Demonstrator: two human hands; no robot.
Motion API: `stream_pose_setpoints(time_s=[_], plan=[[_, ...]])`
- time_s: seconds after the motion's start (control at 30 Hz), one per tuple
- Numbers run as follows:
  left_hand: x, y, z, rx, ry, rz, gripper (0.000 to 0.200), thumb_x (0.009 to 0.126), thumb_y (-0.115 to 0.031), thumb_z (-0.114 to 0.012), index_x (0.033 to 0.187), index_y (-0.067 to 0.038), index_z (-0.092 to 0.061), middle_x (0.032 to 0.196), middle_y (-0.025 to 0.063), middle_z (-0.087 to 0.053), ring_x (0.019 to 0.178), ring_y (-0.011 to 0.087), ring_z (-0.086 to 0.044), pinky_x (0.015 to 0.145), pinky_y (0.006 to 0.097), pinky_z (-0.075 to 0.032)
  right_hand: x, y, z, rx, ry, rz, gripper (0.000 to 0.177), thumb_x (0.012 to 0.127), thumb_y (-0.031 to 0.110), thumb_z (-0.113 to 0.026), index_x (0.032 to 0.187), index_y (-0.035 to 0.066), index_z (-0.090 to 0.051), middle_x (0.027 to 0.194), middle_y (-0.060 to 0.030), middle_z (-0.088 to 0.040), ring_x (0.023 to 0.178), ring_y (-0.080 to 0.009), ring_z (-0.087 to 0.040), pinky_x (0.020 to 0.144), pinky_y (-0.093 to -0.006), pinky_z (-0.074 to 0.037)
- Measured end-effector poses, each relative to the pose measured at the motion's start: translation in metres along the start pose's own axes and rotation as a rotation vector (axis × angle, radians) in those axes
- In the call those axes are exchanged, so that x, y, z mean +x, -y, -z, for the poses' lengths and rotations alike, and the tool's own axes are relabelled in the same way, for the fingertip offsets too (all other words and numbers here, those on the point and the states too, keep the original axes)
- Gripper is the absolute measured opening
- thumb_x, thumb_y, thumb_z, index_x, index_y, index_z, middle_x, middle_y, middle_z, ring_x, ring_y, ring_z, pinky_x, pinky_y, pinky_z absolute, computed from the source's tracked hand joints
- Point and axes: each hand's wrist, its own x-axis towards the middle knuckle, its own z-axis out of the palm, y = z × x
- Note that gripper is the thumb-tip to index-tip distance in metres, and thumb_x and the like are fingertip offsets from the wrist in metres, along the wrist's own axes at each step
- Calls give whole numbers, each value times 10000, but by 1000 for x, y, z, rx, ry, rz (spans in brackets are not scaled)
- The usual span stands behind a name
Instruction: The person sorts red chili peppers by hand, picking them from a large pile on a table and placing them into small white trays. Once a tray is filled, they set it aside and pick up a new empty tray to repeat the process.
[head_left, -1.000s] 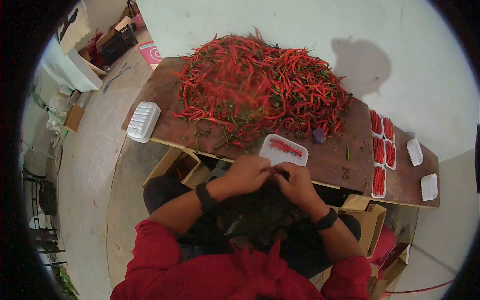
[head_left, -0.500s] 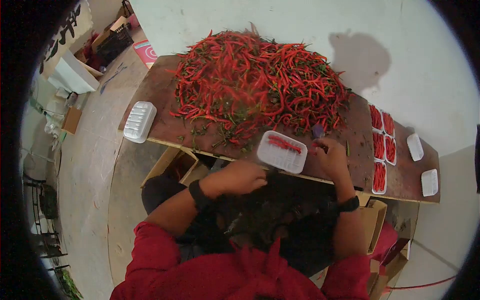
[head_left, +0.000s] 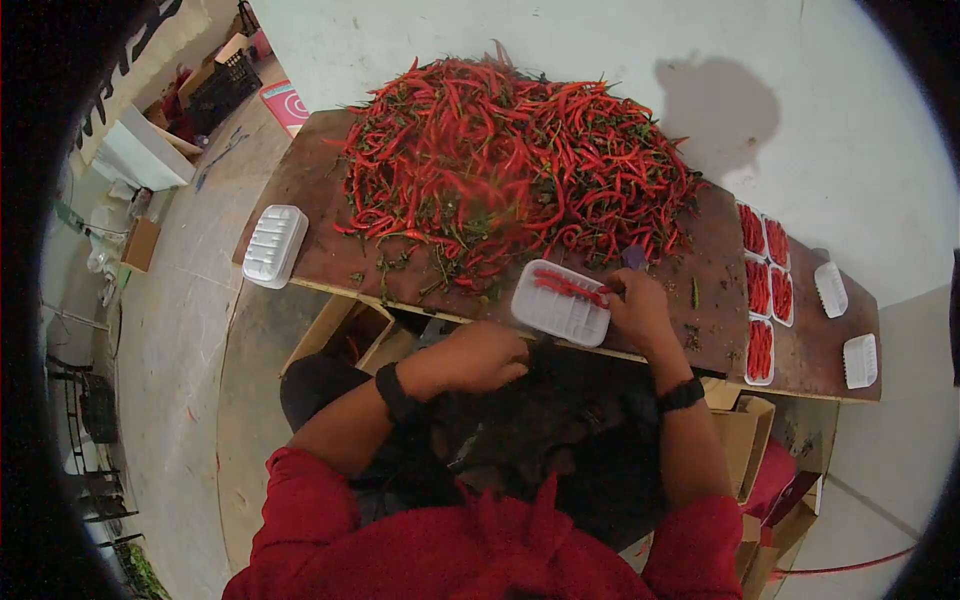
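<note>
A white tray (head_left: 570, 322) lies at the table's front edge with several red chillies (head_left: 563, 284) along its back side. At its right end is my right hand (head_left: 637, 307), fingers pinched on red chillies over the tray's rim. Left of the tray, my left hand (head_left: 488, 357) hangs in front of the table edge with its fingers curled; whether it holds anything is hidden. Behind the tray rises a big heap of red chillies (head_left: 600, 165) with green stems. A small purple object (head_left: 634, 257) sits just behind my right hand.
A stack of white trays (head_left: 275, 246) stands at the table's left end. Several filled trays (head_left: 759, 352) line the right side, with two white trays (head_left: 859, 361) farther right. Cardboard boxes (head_left: 748, 440) are under the table. A wall borders the table's back.
My right hand has moved left from beside the tray to its right end, bringing the chillies over the rim. My left hand has hardly moved.
</note>
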Motion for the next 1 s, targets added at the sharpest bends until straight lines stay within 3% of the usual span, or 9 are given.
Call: stream_pose_setpoints(time_s=[0.07,0.13,0.27,0.33,0.37,0.47,0.53,0.63,1.0], plan=[[1,4,-3,8,-9,-7,237,829,-229,-559,942,-25,-601,863,188,-588,850,378,-578,737,465,-465,0,1,1,-37,38,-18,214,712,64,-617,920,22,-639,909,-180,-641,858,-339,-623,755,-403,-491],[1,5,-4,14,-8,-7,241,829,-231,-562,948,-25,-600,867,188,-590,854,378,-579,739,464,-467,0,1,0,-19,11,1,205,745,206,-630,882,55,-653,902,-185,-632,867,-375,-596,760,-461,-471],[2,5,-3,24,-3,-4,252,830,-237,-570,967,-28,-599,886,183,-594,868,378,-582,748,465,-470,3,-5,-2,20,30,9,204,747,206,-630,879,52,-651,900,-191,-630,867,-380,-594,761,-460,-471],[1,3,-1,16,-8,-8,254,831,-238,-572,972,-28,-599,894,181,-595,869,378,-582,750,466,-470,3,-2,2,-4,29,26,248,716,79,-611,951,4,-634,905,-195,-642,861,-344,-622,759,-400,-490],[1,2,0,8,-14,-12,256,832,-239,-574,976,-29,-598,902,179,-595,870,378,-583,752,466,-470,3,-4,0,-3,29,25,248,716,79,-611,951,4,-634,905,-195,-642,861,-344,-622,759,-400,-490],[1,2,0,10,1,5,253,832,-233,-575,981,-29,-596,912,175,-595,875,377,-583,751,467,-470,5,-8,-3,58,2,20,228,743,175,-642,915,24,-641,950,-198,-628,888,-386,-593,771,-447,-473],[1,1,0,3,-11,-11,250,832,-231,-576,981,-30,-596,911,175,-595,875,376,-584,751,467,-470,5,-6,-5,194,-56,-33,258,733,68,-586,980,11,-638,893,-189,-650,866,-315,-635,761,-362,-490],[1,2,-1,11,-23,-21,247,833,-227,-577,982,-30,-596,911,173,-595,877,373,-585,752,466,-471,8,-18,-15,303,-84,-45,278,745,67,-569,1009,19,-640,892,-179,-654,876,-293,-641,761,-351,-490],[1,4,-5,13,-26,-24,250,828,-224,-583,985,-30,-588,912,173,-596,888,371,-585,764,464,-472,4,-7,-4,53,31,36,263,732,75,-580,985,36,-640,885,-183,-646,841,-320,-630,742,-377,-488]])
